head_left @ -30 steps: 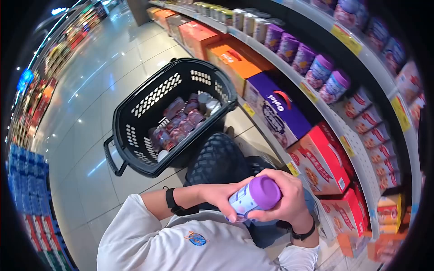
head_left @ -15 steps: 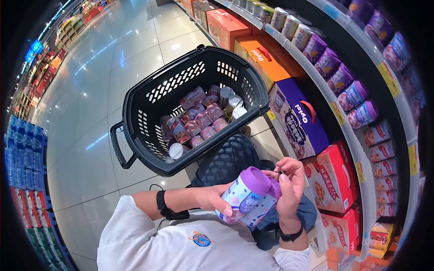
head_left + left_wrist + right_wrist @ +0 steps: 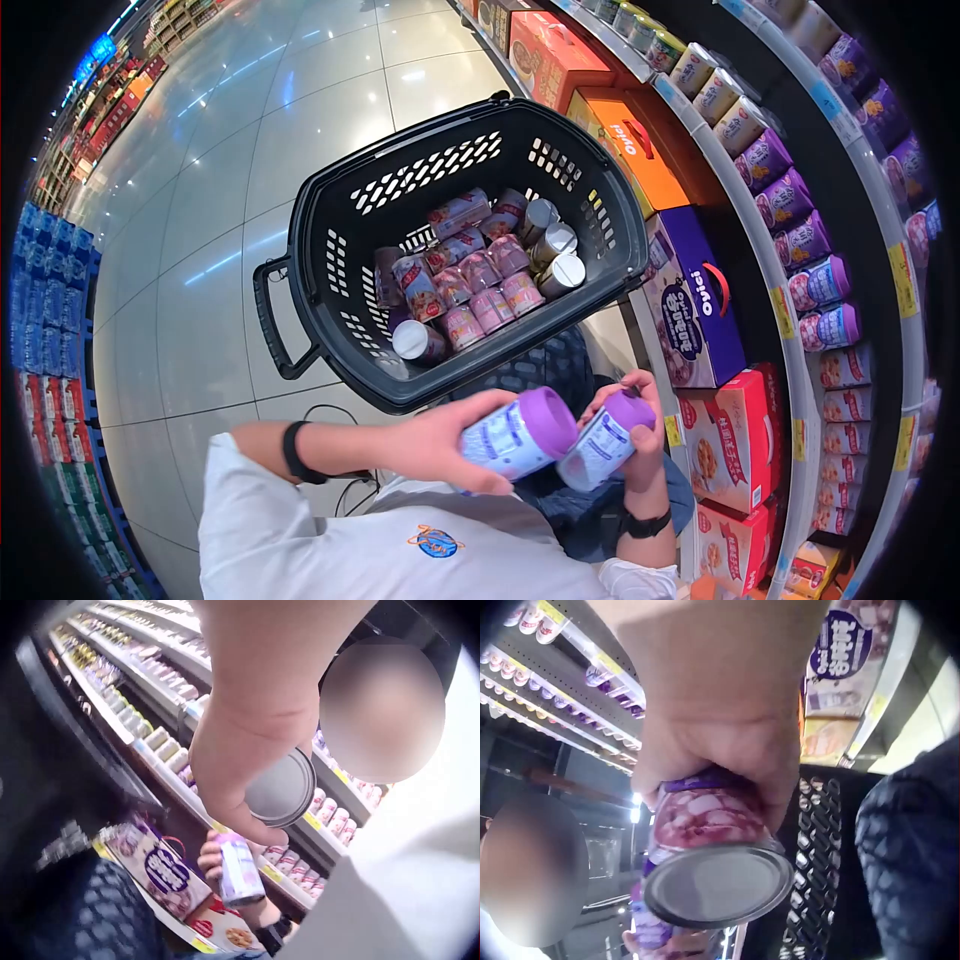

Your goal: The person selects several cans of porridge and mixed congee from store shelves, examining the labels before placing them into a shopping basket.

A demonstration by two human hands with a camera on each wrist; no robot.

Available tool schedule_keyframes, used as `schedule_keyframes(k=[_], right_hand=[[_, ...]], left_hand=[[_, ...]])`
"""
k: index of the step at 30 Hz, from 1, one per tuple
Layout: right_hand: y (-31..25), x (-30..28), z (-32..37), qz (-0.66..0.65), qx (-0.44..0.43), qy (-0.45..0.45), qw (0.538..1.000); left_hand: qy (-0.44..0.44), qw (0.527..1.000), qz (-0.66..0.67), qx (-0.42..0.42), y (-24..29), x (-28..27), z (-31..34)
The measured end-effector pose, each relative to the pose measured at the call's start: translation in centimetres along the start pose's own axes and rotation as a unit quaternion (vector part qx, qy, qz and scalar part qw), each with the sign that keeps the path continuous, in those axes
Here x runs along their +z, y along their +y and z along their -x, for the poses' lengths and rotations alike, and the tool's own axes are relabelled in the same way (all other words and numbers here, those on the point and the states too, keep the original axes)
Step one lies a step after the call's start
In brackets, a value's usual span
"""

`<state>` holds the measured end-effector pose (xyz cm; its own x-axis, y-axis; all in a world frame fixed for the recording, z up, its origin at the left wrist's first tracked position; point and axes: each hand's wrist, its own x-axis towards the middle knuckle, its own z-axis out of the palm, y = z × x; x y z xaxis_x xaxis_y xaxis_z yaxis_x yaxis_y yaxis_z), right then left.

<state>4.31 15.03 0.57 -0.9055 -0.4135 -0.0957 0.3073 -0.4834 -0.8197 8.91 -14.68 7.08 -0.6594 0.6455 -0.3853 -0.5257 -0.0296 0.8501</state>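
In the head view my left hand (image 3: 440, 448) grips a can with a purple lid (image 3: 512, 440), fingers and thumb round its side. My right hand (image 3: 640, 440) holds a second purple-lidded can (image 3: 602, 446) close beside it, both cans tilted. The left wrist view shows the metal base of the left can (image 3: 281, 789) under my left hand (image 3: 255, 735), with the other can (image 3: 240, 871) beyond. In the right wrist view my right hand (image 3: 716, 742) grips its can (image 3: 709, 821), metal base towards the camera.
A black basket (image 3: 330, 355) stands ahead on the tiled floor, with several cans (image 3: 462, 328) lying and standing inside. Shelves (image 3: 735, 170) of cans run along the right, above boxed goods (image 3: 690, 300). Stacked blue packs (image 3: 45, 300) stand at the far left.
The two cans, held close together earlier, now point apart at the bases, and my left hand has its can raised nearer the basket. The basket appears farther right in the head view.
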Motion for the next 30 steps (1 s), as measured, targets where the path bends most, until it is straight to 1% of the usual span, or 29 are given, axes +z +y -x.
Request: schedule_keyframes(k=[1,3,5,6,7,9,10,11,12,13,15,16,17,18,19,21,22,23,25,26,28,29,30], right_hand=[[0.0,-1.3,-0.4,-0.017,0.0,-0.031,0.999],[0.3,-4.3,-1.2,-0.013,-0.028,-0.037,0.999],[0.5,-6.7,-1.7,-0.015,-0.028,-0.011,0.999],[1.1,-8.6,-2.2,-0.033,-0.038,-0.029,0.998],[1.7,-10.5,-2.5,-0.038,-0.039,-0.029,0.998],[2.7,-13.7,-2.7,-0.077,-0.022,-0.02,0.997],[3.1,-14.5,-2.6,-0.073,-0.016,0.003,0.997],[3.8,-15.6,-2.4,-0.077,-0.016,0.004,0.997],[4.5,-16.7,-2.3,-0.096,-0.026,0.028,0.995],[5.0,-17.5,-2.4,-0.116,-0.037,0.051,0.991],[5.2,-18.1,-2.4,-0.117,-0.038,0.057,0.991],[4.8,-17.8,-2.6,-0.106,-0.034,0.053,0.992],[4.7,-17.8,-2.6,-0.095,-0.03,0.051,0.994],[5.0,-18.2,-2.6,-0.134,-0.021,0.052,0.989],[5.1,-18.4,-2.7,-0.138,-0.024,0.057,0.989],[5.3,-18.6,-2.7,-0.136,-0.018,0.034,0.99],[5.3,-18.6,-2.6,-0.13,-0.013,0.038,0.991],[5.4,-18.6,-2.6,-0.131,-0.016,0.043,0.99],[5.4,-18.4,-2.7,-0.108,-0.012,0.034,0.993],[5.3,-18.3,-2.7,-0.106,-0.006,0.035,0.994],[5.2,-18.4,-2.8,-0.097,-0.004,0.031,0.995],[5.1,-18.4,-2.7,-0.088,0.002,0.022,0.996],[5.0,-18.5,-2.7,-0.086,0.003,0.017,0.996]], left_hand=[[0.017,0.999,-0.01,-0.04,1.5,-0.6,1.3],[0.084,0.994,-0.066,0.003,4.1,-1.8,3.5],[0.143,0.984,-0.086,0.058,6.9,-3.8,4.4],[0.191,0.974,-0.104,0.069,9.0,-4.3,4.4],[0.238,0.96,-0.123,0.081,10.9,-5.0,4.0],[0.279,0.945,-0.15,0.084,13.5,-7.5,2.4],[0.293,0.926,-0.226,0.074,14.5,-9.4,1.3],[0.305,0.902,-0.298,0.062,14.8,-11.4,-0.1],[0.33,0.878,-0.345,0.03,15.1,-12.9,-1.3],[0.354,0.85,-0.39,-0.003,15.3,-14.3,-2.6],[0.379,0.778,-0.497,-0.065,14.5,-17.4,-5.1],[0.375,0.776,-0.503,-0.068,14.2,-18.4,-6.4],[0.369,0.753,-0.54,-0.075,13.9,-19.2,-7.8],[0.361,0.73,-0.575,-0.081,13.7,-20.0,-9.3],[0.356,0.729,-0.579,-0.081,13.4,-20.7,-11.0],[0.37,0.731,-0.562,-0.113,12.8,-21.5,-14.8],[0.377,0.746,-0.535,-0.123,12.7,-21.7,-16.7],[0.37,0.748,-0.541,-0.105,12.2,-22.3,-18.5],[0.356,0.764,-0.528,-0.104,11.8,-22.2,-21.4],[0.35,0.764,-0.532,-0.103,11.4,-22.7,-22.6],[0.388,0.754,-0.524,-0.078,10.2,-23.7,-24.9],[0.383,0.755,-0.527,-0.077,9.9,-24.3,-25.7],[0.385,0.741,-0.542,-0.097,9.8,-24.8,-26.3]])
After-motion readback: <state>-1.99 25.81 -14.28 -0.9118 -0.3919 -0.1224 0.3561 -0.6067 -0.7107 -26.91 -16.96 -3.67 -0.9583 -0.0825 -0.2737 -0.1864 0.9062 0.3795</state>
